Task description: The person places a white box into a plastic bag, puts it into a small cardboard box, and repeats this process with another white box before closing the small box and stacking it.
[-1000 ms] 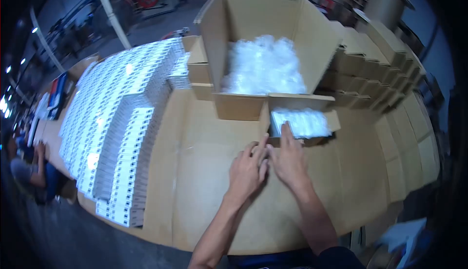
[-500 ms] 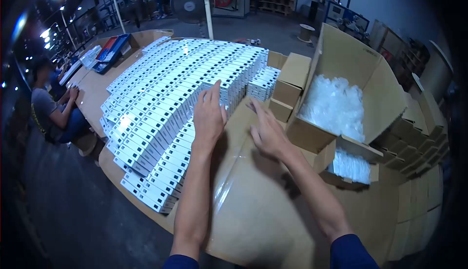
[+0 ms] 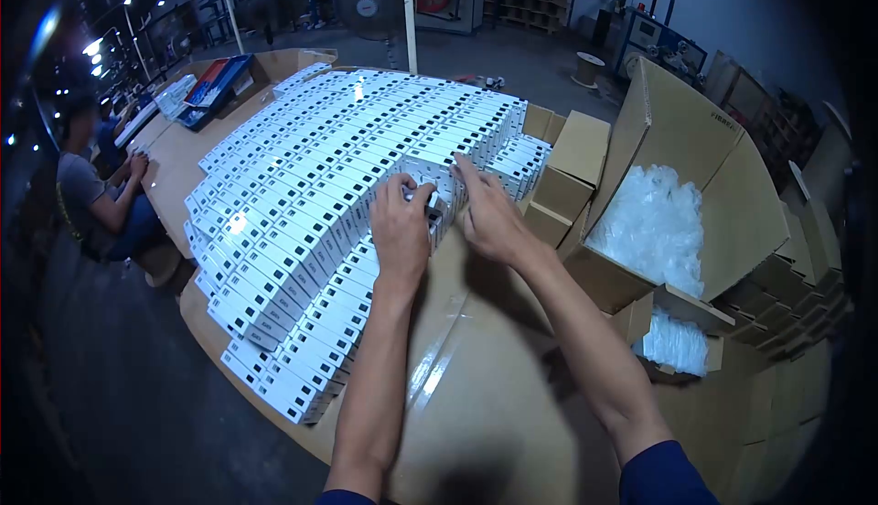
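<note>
Rows of slim white boxes (image 3: 302,176), each with a small dark square on its end, are stacked in steps across the cardboard-covered table. At the stack's inner right corner, my left hand (image 3: 400,235) has its fingers curled over a white box (image 3: 422,176), thumb and forefinger close together. The fingers partly hide that box. Just to the right, my right hand (image 3: 494,220) has its forefinger stretched toward the boxes' edge and its thumb apart. Nothing shows in its grasp. Whether its fingertip touches a box is hard to tell.
A large open carton (image 3: 722,185) of clear plastic bags (image 3: 649,221) stands at right, with a smaller box of plastic sleeves (image 3: 675,342) before it. Brown boxes (image 3: 576,153) border the stack. A seated person (image 3: 101,185) works at the far left near a blue tray (image 3: 219,84).
My left hand has gone from stretched fingers to a curl over a white box. My right hand has moved forward to the stack's edge. The view has shifted slightly.
</note>
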Action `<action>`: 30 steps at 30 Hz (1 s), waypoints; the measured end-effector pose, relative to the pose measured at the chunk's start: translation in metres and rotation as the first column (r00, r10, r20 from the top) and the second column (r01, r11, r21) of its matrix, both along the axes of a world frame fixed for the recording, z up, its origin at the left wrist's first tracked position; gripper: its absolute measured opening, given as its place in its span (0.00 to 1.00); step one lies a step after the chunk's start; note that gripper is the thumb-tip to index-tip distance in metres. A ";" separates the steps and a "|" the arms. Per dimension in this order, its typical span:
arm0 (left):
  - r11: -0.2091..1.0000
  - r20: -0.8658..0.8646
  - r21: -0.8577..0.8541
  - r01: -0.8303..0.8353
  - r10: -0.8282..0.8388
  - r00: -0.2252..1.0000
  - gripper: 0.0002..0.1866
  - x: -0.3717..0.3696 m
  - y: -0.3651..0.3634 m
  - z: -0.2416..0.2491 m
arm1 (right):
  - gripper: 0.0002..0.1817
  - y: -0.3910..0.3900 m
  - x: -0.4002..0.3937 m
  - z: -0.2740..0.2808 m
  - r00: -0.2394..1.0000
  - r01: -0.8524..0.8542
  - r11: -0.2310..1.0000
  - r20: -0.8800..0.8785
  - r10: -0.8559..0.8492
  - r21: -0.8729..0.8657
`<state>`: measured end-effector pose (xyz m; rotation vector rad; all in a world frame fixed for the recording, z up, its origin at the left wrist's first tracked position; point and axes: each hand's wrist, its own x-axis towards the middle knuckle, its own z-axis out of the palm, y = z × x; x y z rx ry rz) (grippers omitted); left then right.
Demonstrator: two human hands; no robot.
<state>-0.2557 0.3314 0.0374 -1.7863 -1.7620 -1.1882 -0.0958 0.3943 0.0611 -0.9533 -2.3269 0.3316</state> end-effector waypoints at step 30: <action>0.643 0.118 -0.503 0.578 -0.611 0.783 0.15 0.293 0.097 0.056 | 0.12 -0.177 0.320 0.092 0.758 0.514 0.842 -0.374 -0.535 -0.164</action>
